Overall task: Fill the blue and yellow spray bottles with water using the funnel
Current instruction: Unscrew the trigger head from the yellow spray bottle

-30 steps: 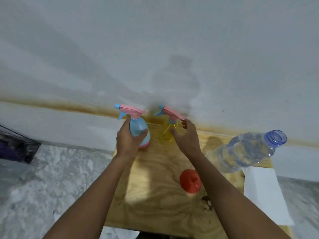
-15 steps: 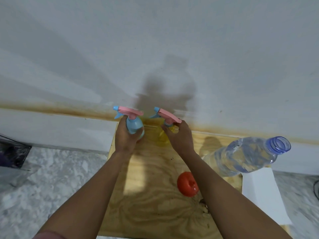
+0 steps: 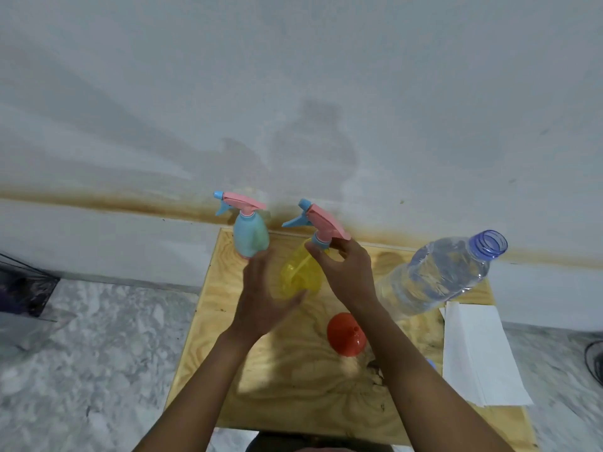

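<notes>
- Funnel [image 3: 346, 334], orange, lies untouched on the wooden surface [image 3: 293, 386], nearest of the task's things. It looks like light, stiff plastic, best lifted by its wide rim.
- Left hand [image 3: 264, 298], blurred, has a wide, loose grip: fingers spread beside the yellow spray bottle [image 3: 301, 275], thumb near its base. Whether it touches I cannot tell.
- Right hand [image 3: 346, 275] has a narrow pinch grip on the collar just under the pink spray head [image 3: 323, 223].
- That yellow bottle sits mid-surface, tilted, and looks empty, so probably light and easy to tip. Its thin, smooth wall may flex; steady the body and turn the collar to unscrew.
- Water bottle [image 3: 434, 278], right, is open and nearly full. It is likely heavy and soft-walled, so hold it around the middle, without squeezing.
- Blue spray bottle [image 3: 250, 236] stands upright at the far left, by the wall, its head on.
</notes>
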{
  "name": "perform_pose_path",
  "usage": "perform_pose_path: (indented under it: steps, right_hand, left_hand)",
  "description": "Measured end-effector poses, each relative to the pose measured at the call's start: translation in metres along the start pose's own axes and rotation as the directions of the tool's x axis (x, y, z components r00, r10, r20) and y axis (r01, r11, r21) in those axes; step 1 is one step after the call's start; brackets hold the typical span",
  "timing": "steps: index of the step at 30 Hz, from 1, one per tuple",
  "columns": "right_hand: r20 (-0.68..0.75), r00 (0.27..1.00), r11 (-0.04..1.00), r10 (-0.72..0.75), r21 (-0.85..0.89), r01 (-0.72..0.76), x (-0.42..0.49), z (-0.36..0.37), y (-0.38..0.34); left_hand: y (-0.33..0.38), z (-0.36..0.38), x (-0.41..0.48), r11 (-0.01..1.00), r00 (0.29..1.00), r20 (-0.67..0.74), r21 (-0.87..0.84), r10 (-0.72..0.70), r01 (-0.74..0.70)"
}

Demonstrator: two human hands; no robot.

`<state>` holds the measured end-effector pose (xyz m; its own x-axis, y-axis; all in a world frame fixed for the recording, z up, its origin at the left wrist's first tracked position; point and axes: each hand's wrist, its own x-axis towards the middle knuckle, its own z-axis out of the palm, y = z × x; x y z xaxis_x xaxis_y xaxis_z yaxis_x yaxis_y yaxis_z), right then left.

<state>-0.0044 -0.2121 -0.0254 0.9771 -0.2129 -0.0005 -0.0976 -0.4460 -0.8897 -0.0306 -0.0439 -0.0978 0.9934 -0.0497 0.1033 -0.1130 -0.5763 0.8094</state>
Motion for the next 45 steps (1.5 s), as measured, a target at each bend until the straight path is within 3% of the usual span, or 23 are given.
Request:
perform_pose_path:
  steps: [3, 8, 13, 22, 26, 34, 37, 40, 45]
  right_hand:
    - [0.034, 0.999, 0.999, -0.024, 0.041, 0.023, -0.016, -0.004, -0.015]
    - [0.051, 0.997, 0.993, -0.066, 0.099, 0.060, -0.034, -0.011, -0.030]
    - [0.050, 0.995, 0.974, -0.091, 0.214, 0.078, -0.047, -0.018, -0.037]
    - [0.037, 0.997, 0.905, -0.069, 0.424, 0.047, -0.056, -0.029, -0.055]
    - [0.076, 0.996, 0.908, -0.044, 0.419, 0.008, -0.057, -0.034, -0.062]
    - [0.277, 0.944, 0.918, -0.177, 0.393, 0.056, -0.060, -0.056, -0.069]
    - [0.221, 0.957, 0.891, -0.188, 0.449, 0.071, -0.061, -0.054, -0.069]
    - [0.186, 0.977, 0.828, -0.103, 0.560, -0.019, -0.064, -0.051, -0.071]
    - [0.144, 0.985, 0.841, -0.091, 0.540, -0.001, -0.069, -0.047, -0.071]
  left_hand:
    - [0.024, 0.001, -0.006, 0.996, 0.995, 0.092, -0.083, -0.032, 0.039]
    - [0.052, -0.010, -0.014, 0.978, 0.999, 0.021, -0.203, -0.043, 0.047]
    - [0.065, -0.021, -0.029, 0.968, 0.996, 0.060, -0.241, -0.063, 0.075]
    - [0.084, -0.036, -0.034, 0.968, 0.992, 0.120, -0.249, 0.045, -0.013]
    - [0.093, -0.041, -0.036, 0.964, 0.992, 0.128, -0.266, 0.016, 0.019]
    - [0.113, -0.058, -0.041, 0.916, 0.971, 0.235, -0.396, 0.036, 0.062]
    - [0.121, -0.060, -0.044, 0.915, 0.974, 0.225, -0.398, 0.037, 0.057]
    - [0.123, -0.059, -0.046, 0.912, 0.980, 0.195, -0.406, 0.029, 0.054]
    - [0.125, -0.054, -0.047, 0.912, 0.987, 0.161, -0.404, -0.002, 0.067]
